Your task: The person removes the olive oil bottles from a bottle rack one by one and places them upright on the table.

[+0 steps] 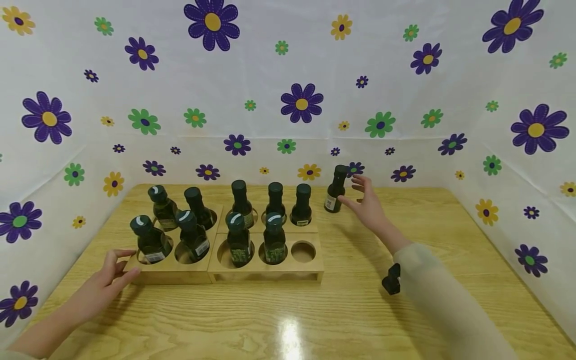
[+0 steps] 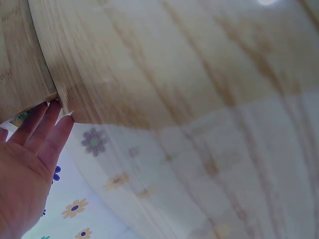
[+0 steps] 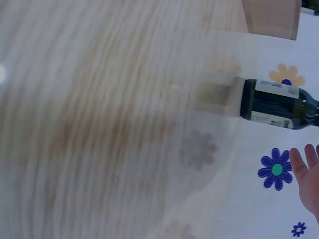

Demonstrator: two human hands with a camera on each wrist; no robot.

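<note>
My left hand (image 1: 105, 282) rests against the left end of the wooden bottle rack (image 1: 175, 278), thumb near its front corner. In the left wrist view, straight fingers (image 2: 45, 127) touch the rack's edge. To the right of the racks, a dark glass bottle (image 1: 334, 192) with a black cap and a pale label stands upright on the table. Beside it is my right hand (image 1: 370, 207), its fingers spread and the thumb close to the label. In the right wrist view a gap shows between the fingers and the bottle (image 3: 271, 104); thumb contact I cannot tell.
A second wooden rack (image 1: 265, 274) adjoins the first on the right. Several dark capped bottles stand in both racks. Its front right round hole (image 1: 303, 251) holds no bottle. Flower-print cloth (image 1: 261, 65) walls the table (image 1: 252, 320) at the back and sides.
</note>
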